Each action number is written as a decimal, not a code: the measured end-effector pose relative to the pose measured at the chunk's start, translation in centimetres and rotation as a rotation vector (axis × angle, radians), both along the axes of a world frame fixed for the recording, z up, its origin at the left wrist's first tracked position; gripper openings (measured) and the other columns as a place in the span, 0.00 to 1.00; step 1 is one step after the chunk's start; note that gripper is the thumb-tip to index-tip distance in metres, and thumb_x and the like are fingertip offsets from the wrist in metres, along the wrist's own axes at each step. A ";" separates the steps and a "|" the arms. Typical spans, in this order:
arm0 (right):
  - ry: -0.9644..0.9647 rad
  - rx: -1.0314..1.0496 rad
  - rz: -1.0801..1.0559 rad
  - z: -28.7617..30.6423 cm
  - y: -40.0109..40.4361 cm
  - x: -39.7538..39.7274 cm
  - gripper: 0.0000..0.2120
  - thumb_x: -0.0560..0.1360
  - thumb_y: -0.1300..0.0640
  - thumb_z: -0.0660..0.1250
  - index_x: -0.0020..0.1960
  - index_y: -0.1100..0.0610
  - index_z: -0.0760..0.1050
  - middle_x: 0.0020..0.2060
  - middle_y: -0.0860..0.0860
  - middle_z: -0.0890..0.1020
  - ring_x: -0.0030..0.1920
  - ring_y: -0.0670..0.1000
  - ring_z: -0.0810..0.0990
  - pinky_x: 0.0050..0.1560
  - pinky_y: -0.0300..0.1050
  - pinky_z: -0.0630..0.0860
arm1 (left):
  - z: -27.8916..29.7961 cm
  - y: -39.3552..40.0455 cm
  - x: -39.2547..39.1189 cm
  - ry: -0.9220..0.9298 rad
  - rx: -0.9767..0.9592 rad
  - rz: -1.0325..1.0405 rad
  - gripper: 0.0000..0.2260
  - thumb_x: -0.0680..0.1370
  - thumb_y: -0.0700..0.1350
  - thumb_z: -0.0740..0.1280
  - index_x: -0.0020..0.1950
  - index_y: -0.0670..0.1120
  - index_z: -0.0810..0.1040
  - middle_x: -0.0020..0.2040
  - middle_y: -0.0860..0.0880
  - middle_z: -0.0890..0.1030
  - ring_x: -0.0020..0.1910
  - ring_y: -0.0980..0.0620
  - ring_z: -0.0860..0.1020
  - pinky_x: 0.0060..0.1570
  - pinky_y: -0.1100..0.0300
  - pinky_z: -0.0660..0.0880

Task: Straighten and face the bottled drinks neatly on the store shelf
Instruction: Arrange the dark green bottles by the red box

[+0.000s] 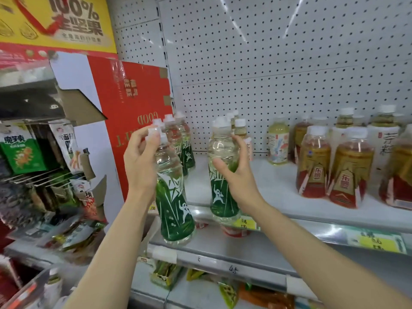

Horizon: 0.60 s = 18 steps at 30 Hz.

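Two green-label bottles are gripped, one per hand, at the front edge of the shelf (278,210).

Left hand (140,161): fingers are wrapped round the neck and clear shoulder of the left bottle (174,206), with fingertips at its white cap. The bottle is seen tilted slightly, its base apparently past the shelf lip; contact with the shelf cannot be told.

Right hand (234,172): closed round the upper label of the right bottle (223,175), thumb in front, fingers behind. That bottle is upright, near the shelf's front edge.

Behind the left grip, more green bottles (186,143) are queued in a row. Right of the right grip, well apart, red-and-gold tea bottles (312,166) are standing.
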State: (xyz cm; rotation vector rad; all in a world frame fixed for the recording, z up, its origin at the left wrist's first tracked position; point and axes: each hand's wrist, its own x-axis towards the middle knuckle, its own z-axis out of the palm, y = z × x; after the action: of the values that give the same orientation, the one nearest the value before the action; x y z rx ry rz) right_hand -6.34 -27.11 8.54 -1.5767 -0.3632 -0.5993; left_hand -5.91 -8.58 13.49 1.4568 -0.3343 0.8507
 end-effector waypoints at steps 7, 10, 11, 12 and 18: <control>-0.047 -0.112 0.025 0.2 4.9 5.7 0.33 0.77 0.51 0.68 0.75 0.43 0.54 0.73 0.40 0.61 0.70 0.38 0.60 0.71 0.45 0.58 | -0.7 2.9 2.7 -0.020 0.004 0.106 0.11 0.83 0.47 0.65 0.60 0.42 0.79 0.48 0.55 0.81 0.44 0.64 0.77 0.45 0.72 0.71; -0.071 -0.157 -0.018 0.1 7.0 8.1 0.36 0.78 0.51 0.67 0.78 0.47 0.50 0.76 0.45 0.58 0.74 0.44 0.57 0.73 0.46 0.56 | -0.6 3.7 3.4 -0.030 -0.007 0.114 0.13 0.82 0.50 0.65 0.60 0.42 0.79 0.48 0.53 0.81 0.45 0.58 0.77 0.47 0.67 0.72; -0.069 -0.160 -0.036 0.1 7.5 9.0 0.36 0.78 0.51 0.67 0.78 0.48 0.50 0.77 0.47 0.58 0.75 0.45 0.57 0.73 0.46 0.55 | -0.5 3.8 3.7 -0.027 -0.010 0.115 0.12 0.82 0.50 0.65 0.60 0.44 0.79 0.48 0.53 0.81 0.45 0.58 0.77 0.47 0.66 0.73; -0.064 -0.158 -0.063 0.1 7.9 10.0 0.36 0.78 0.52 0.67 0.78 0.49 0.50 0.77 0.48 0.58 0.75 0.47 0.57 0.74 0.48 0.56 | -0.3 4.0 3.8 -0.029 -0.007 0.114 0.11 0.82 0.50 0.65 0.59 0.45 0.80 0.48 0.54 0.81 0.45 0.58 0.78 0.47 0.65 0.74; 0.020 -0.144 -0.249 -1.0 9.6 16.3 0.37 0.78 0.49 0.66 0.79 0.45 0.47 0.76 0.53 0.60 0.76 0.51 0.58 0.75 0.57 0.58 | 0.7 5.0 5.8 -0.094 0.011 0.030 0.13 0.81 0.53 0.66 0.59 0.47 0.80 0.49 0.34 0.81 0.46 0.32 0.79 0.50 0.38 0.75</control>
State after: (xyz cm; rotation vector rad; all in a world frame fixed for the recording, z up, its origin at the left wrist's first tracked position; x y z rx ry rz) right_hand 9.94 -17.55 7.50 -1.7801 -0.1988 -0.7610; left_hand -0.08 -3.54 14.23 1.4385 -0.3887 0.9448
